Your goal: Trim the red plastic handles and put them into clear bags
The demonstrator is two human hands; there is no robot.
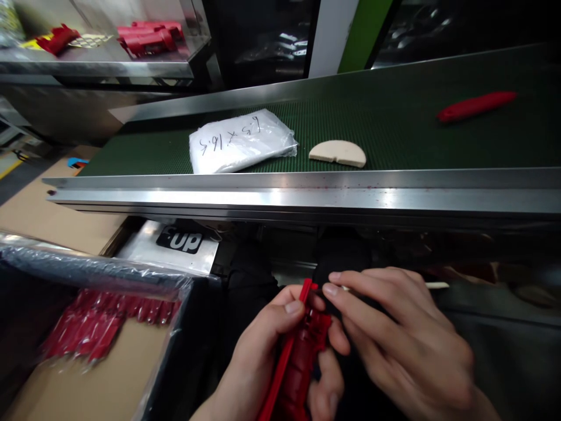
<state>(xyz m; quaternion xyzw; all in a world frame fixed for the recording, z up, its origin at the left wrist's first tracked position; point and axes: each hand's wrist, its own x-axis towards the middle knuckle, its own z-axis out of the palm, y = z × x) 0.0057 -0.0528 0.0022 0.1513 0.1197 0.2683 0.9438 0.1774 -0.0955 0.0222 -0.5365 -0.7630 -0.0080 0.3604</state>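
Left grip [280, 351] is clenching a red plastic handle [300, 362] while right grip [394, 333] is pinching a thin white stick [436, 285] at its tip.

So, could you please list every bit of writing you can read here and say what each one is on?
"6.5 x 16.5", roughly, handwritten on the white plastic bag on the green conveyor belt; the first figures are uncertain.
"up", white on a black label on the silvery sheet below the belt's rail; a letter before it may be hidden.
Nothing else is legible.
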